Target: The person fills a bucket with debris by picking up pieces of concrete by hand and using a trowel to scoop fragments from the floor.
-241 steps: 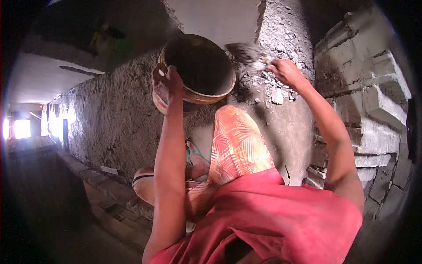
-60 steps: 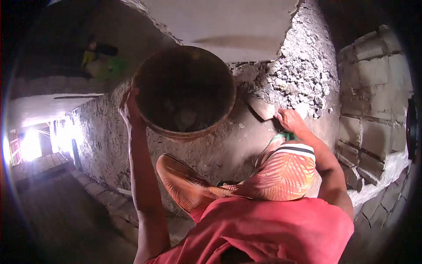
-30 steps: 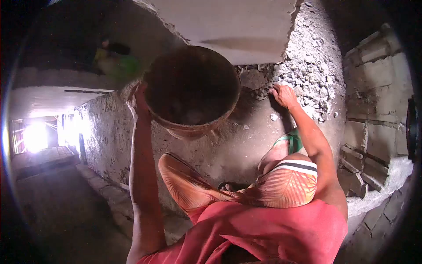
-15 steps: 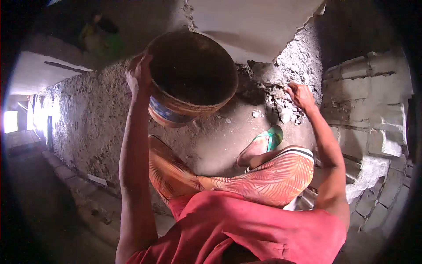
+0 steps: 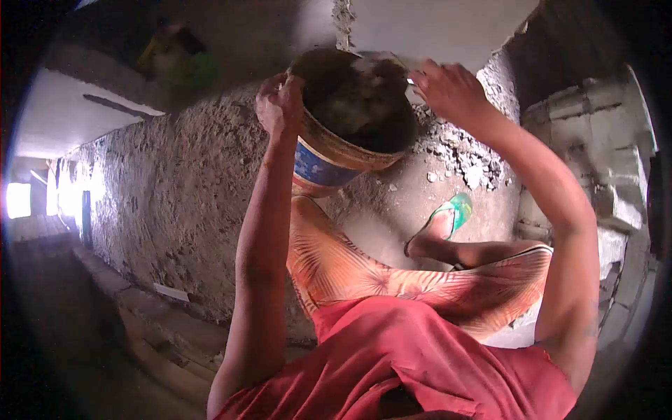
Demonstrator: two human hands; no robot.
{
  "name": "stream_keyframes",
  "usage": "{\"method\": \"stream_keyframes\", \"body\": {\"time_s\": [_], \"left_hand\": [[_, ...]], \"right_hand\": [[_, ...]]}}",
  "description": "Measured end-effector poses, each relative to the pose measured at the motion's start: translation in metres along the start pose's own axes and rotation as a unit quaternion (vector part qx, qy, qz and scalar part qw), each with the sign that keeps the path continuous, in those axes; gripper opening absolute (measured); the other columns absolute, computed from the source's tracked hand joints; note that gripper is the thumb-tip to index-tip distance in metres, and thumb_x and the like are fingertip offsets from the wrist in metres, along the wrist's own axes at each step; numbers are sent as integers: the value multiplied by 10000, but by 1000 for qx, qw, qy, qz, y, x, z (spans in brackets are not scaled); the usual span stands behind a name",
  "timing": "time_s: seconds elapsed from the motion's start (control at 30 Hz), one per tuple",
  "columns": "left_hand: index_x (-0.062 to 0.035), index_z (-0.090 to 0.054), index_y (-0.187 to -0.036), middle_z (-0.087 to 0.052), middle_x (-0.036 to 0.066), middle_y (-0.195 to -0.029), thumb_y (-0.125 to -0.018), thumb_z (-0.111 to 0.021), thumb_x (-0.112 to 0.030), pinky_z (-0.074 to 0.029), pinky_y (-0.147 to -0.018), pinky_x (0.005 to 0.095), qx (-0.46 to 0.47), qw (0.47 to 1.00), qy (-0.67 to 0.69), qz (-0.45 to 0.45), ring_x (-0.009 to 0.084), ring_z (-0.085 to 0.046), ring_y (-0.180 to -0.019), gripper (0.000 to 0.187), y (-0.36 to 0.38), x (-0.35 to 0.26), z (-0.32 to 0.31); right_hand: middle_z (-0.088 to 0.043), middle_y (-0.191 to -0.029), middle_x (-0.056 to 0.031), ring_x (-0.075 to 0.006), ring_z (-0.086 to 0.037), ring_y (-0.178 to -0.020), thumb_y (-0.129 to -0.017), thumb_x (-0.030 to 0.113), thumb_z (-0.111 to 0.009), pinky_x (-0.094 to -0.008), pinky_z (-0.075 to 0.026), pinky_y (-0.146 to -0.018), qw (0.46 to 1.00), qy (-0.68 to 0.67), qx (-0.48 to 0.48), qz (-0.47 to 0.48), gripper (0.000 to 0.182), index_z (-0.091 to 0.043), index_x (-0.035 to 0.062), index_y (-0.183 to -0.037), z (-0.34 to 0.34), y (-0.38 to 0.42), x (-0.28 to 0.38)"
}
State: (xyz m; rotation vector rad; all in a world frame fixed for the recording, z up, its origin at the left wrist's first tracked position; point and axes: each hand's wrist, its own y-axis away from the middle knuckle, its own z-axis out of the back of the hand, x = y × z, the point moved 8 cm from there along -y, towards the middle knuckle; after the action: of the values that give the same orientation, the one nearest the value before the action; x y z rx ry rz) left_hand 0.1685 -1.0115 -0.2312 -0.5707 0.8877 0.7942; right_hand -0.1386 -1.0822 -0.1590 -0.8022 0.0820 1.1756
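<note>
My left hand (image 5: 278, 105) grips the left rim of a round, dirt-stained bucket (image 5: 329, 168) with a blue printed band. The bucket is tilted, its mouth facing me. Inside its dark mouth is a greyish chunk of rubble (image 5: 374, 87), smeared by motion. My right hand (image 5: 451, 87) is raised just beyond the right rim, fingers bent and loosely apart, holding nothing that I can see. Below that hand lies a heap of broken rubble (image 5: 469, 157) on the ground.
A pale slab (image 5: 427, 31) with a ragged edge stands behind the bucket. To the right is a block wall (image 5: 567, 154). My foot in a green sandal (image 5: 455, 210) rests near the rubble. A rough dirt surface (image 5: 168, 189) stretches left, toward bright light.
My right hand has risen from the rubble heap to the bucket's rim. A blurred chunk now shows inside the bucket. My left hand and the bucket appear further right in view.
</note>
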Motion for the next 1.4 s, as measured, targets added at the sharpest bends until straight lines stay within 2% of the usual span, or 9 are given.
{"method": "stream_keyframes", "body": {"time_s": [0.2, 0.3, 0.57, 0.73, 0.87, 1.07, 1.17, 1.3, 1.4], "left_hand": [[-31, -716, -1043, -700, 110, -1022, -809, -681, -341, -491, -864, 388, 77, 982, 169, 29, 256, -638, -955, 390, -48, 58, 17], [-17, -677, -1094, -678, 74, -1040, -829, -667, -315, -497, -842, 383, 158, 907, 357, 159, 242, -623, -928, 399, -91, 115, 28], [-34, -613, -1184, -651, 83, -1114, -898, -594, -300, -497, -907, 385, 284, 876, 355, 163, 244, -605, -1027, 391, -116, 133, 19], [-33, -608, -1206, -649, 84, -1140, -913, -582, -322, -495, -919, 389, 322, 884, 306, 142, 243, -605, -1044, 412, -103, 106, 15], [-33, -608, -1211, -647, 84, -1148, -916, -578, -321, -494, -920, 392, 322, 887, 301, 139, 245, -604, -1047, 413, -98, 97, 7], [-33, -607, -1217, -644, 85, -1159, -919, -572, -320, -493, -923, 397, 318, 891, 299, 127, 247, -604, -1051, 415, -106, 84, 0], [-33, -606, -1220, -643, 86, -1164, -921, -569, -319, -492, -924, 400, 314, 894, 297, 121, 248, -604, -1054, 416, -108, 81, 1], [-33, -605, -1225, -641, 87, -1171, -923, -565, -318, -491, -926, 403, 318, 895, 290, 120, 250, -603, -1057, 417, -102, 78, 0], [-33, -605, -1228, -640, 87, -1177, -925, -563, -318, -491, -927, 406, 321, 896, 281, 120, 251, -603, -1059, 418, -97, 75, -4]], "right_hand": [[-604, -995, -170, -354, -608, -932, -888, 316, -601, -438, -504, -815, 995, -25, 84, -39, 323, -633, 86, -1113, -8, 42, -43], [-682, -998, -176, -373, -655, -856, -931, 279, -545, -460, -521, -797, 844, -195, 222, -448, 241, -686, 98, -1004, -32, 144, -57], [-646, -1007, -291, -448, -620, -975, -966, 491, -406, -500, -473, -899, 672, -436, 510, -312, 575, -633, -31, -1041, -166, 235, 229], [-635, -1085, -274, -422, -614, -1014, -960, 386, -463, -489, -475, -885, 679, -479, 273, -485, 429, -652, 17, -1075, -239, 221, 261], [-658, -1100, -211, -378, -624, -1028, -951, 274, -479, -450, -487, -905, 719, -394, 351, -452, 319, -669, 100, -1138, -272, 262, 196], [-651, -1055, -244, -416, -603, -1012, -945, 413, -486, -476, -469, -887, 714, -257, 261, -596, 458, -655, -5, -1026, -160, 392, 92], [-643, -1039, -243, -429, -592, -999, -954, 355, -482, -491, -464, -889, 641, -289, 307, -641, 395, -644, 0, -1018, -140, 382, 94], [-635, -1051, -232, -413, -601, -979, -951, 198, -450, -502, -469, -852, 756, -383, 210, -487, 270, -646, 82, -1097, -183, 261, 164], [-650, -1074, -252, -429, -623, -975, -927, 231, -546, -465, -492, -863, 660, -567, 139, -474, 303, -641, 40, -1143, -246, 168, 199]]}}
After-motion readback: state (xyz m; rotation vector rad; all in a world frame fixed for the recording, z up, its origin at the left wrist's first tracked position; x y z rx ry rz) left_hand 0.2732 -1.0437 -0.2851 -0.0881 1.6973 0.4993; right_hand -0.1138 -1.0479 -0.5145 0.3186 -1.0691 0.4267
